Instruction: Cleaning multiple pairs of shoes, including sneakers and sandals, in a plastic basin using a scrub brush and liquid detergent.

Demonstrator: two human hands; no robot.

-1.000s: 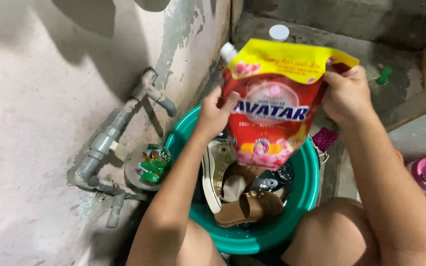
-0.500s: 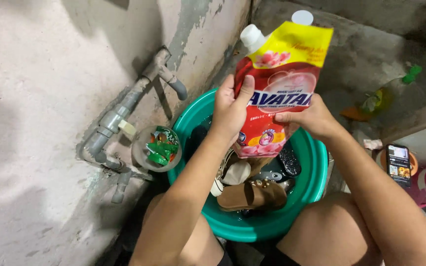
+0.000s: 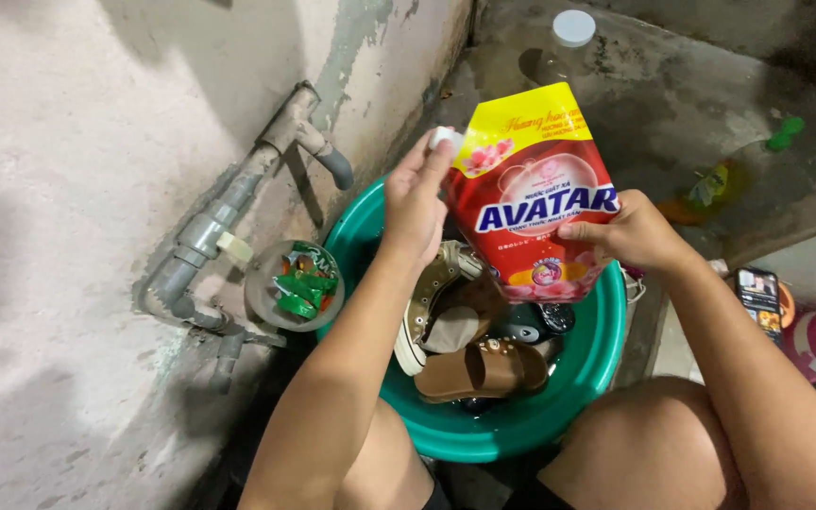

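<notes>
Hands working a soft red-and-yellow detergent pouch (image 3: 538, 194) above a green basin (image 3: 578, 378): left hand (image 3: 415, 203) is pinching the white cap (image 3: 443, 138) at the pouch's upper corner, fingers closed on it; right hand (image 3: 630, 231) is gripping the pouch's side edge. Pouch is likely limp, moderately heavy and slippery when wet, best taken by the stiff spout and side seam. Basin is holding a brown sandal (image 3: 484, 368) and a sneaker (image 3: 427, 307), beside a grey wall pipe (image 3: 229, 203)
</notes>
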